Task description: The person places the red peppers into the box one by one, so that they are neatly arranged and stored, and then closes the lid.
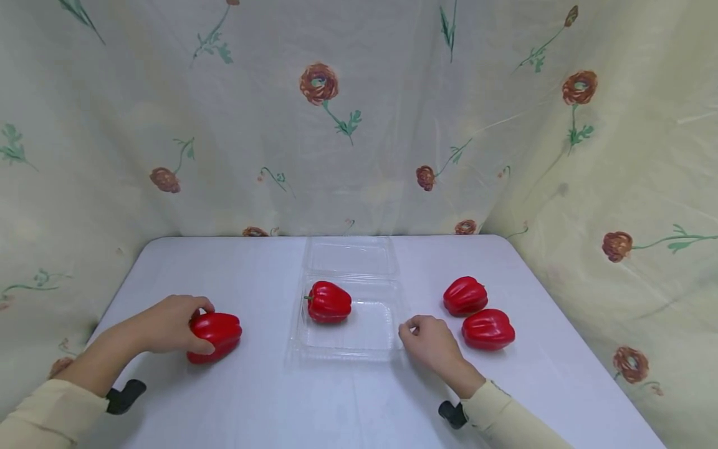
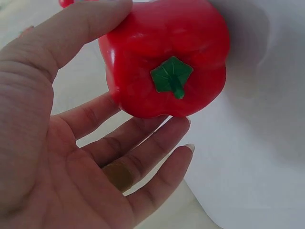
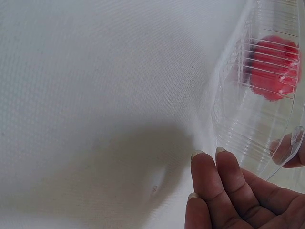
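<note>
On the left of the table, my left hand (image 1: 178,324) grips a red bell pepper (image 1: 221,340) from above, thumb on one side and fingers on the other. Its green stem (image 2: 172,78) faces the left wrist camera. In the middle, a clear plastic container (image 1: 350,353) lies with its lid (image 1: 351,257) folded back, one red bell pepper (image 1: 330,302) inside. My right hand (image 1: 434,349) holds the container's right rim, its thumb (image 3: 288,150) over the edge and its fingers along the outer wall.
Two more red bell peppers, a farther one (image 1: 465,295) and a nearer one (image 1: 488,329), lie on the white table (image 1: 252,405) to the right of my right hand. A flowered curtain (image 1: 370,125) hangs behind the table and along its sides.
</note>
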`<action>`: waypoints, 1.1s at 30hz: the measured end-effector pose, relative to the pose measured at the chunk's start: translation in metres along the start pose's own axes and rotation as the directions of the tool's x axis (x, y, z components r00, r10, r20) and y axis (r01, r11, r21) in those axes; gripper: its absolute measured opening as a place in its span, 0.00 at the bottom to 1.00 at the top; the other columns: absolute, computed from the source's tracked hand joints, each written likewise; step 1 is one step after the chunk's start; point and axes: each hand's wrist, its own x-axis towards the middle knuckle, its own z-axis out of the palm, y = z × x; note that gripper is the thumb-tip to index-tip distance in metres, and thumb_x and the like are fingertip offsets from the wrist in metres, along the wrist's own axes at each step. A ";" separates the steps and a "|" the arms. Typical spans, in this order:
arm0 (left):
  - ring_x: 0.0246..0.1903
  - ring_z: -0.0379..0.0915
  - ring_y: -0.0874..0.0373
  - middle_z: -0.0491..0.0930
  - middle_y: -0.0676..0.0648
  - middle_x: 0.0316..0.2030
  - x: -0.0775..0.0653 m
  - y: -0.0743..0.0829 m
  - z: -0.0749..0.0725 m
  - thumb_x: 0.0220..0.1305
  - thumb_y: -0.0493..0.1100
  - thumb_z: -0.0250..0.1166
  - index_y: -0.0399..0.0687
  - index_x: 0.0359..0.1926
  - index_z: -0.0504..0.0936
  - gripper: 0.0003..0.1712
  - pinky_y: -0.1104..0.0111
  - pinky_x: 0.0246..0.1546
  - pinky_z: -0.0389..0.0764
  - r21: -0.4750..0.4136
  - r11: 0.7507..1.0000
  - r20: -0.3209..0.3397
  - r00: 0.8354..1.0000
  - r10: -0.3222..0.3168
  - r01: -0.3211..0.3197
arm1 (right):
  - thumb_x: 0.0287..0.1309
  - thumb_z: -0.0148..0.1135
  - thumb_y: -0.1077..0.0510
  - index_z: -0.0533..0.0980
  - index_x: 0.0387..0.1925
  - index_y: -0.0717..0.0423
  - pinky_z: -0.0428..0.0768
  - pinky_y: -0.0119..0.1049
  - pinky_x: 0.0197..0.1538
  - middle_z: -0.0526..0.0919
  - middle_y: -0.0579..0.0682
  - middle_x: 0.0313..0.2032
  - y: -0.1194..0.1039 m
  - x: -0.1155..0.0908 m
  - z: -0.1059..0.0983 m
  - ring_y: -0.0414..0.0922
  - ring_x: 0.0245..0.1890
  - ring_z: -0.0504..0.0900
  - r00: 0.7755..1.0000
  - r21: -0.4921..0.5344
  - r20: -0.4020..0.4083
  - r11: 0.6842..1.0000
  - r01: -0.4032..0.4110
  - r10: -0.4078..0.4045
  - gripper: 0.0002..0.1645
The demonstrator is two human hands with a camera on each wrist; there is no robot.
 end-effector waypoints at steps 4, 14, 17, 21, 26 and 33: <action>0.43 0.75 0.46 0.78 0.42 0.44 0.005 0.003 0.000 0.29 0.51 0.85 0.36 0.54 0.74 0.49 0.58 0.30 0.85 -0.001 1.000 -0.005 1.000 0.013 -0.013 | 0.61 0.62 0.50 0.82 0.49 0.61 0.84 0.43 0.39 0.85 0.50 0.35 0.000 0.000 -0.001 0.45 0.33 0.79 1.000 0.004 -0.007 1.000 0.007 -0.007 0.22; 0.44 0.75 0.47 0.78 0.42 0.44 0.015 0.025 -0.007 0.30 0.50 0.85 0.37 0.55 0.75 0.49 0.58 0.32 0.85 0.003 0.998 -0.024 0.998 0.057 -0.057 | 0.62 0.61 0.50 0.82 0.48 0.62 0.83 0.43 0.39 0.85 0.50 0.34 0.000 0.000 -0.002 0.45 0.32 0.79 0.999 0.001 -0.017 1.000 0.028 -0.028 0.21; 0.44 0.75 0.46 0.78 0.42 0.45 0.018 0.032 -0.008 0.31 0.50 0.85 0.37 0.56 0.74 0.49 0.58 0.32 0.85 -0.003 0.998 -0.021 0.997 0.068 -0.068 | 0.62 0.60 0.51 0.82 0.47 0.62 0.83 0.43 0.39 0.85 0.50 0.34 -0.001 -0.001 -0.002 0.45 0.32 0.78 0.999 -0.001 -0.023 0.999 0.036 -0.036 0.20; 0.45 0.75 0.47 0.78 0.42 0.46 0.021 0.042 -0.008 0.30 0.50 0.85 0.38 0.57 0.74 0.50 0.58 0.32 0.86 -0.005 0.997 -0.019 0.997 0.074 -0.074 | 0.62 0.60 0.51 0.82 0.47 0.62 0.83 0.43 0.39 0.85 0.50 0.34 -0.001 -0.001 -0.002 0.45 0.31 0.79 0.999 -0.002 -0.024 0.999 0.041 -0.041 0.20; 0.45 0.75 0.47 0.78 0.43 0.46 0.024 0.056 -0.009 0.30 0.50 0.86 0.39 0.57 0.74 0.50 0.58 0.33 0.86 -0.007 0.997 -0.017 0.997 0.082 -0.082 | 0.62 0.60 0.50 0.82 0.47 0.62 0.83 0.43 0.38 0.85 0.51 0.34 -0.001 -0.001 -0.002 0.45 0.31 0.79 0.999 -0.008 -0.025 0.999 0.043 -0.043 0.20; 0.44 0.75 0.49 0.79 0.44 0.45 0.033 0.073 -0.010 0.32 0.49 0.85 0.40 0.57 0.75 0.48 0.60 0.33 0.85 0.007 0.993 -0.010 0.993 0.117 -0.117 | 0.62 0.61 0.51 0.82 0.47 0.61 0.83 0.42 0.38 0.85 0.50 0.34 0.000 -0.002 -0.002 0.45 0.31 0.79 0.999 -0.005 -0.022 0.999 0.039 -0.040 0.20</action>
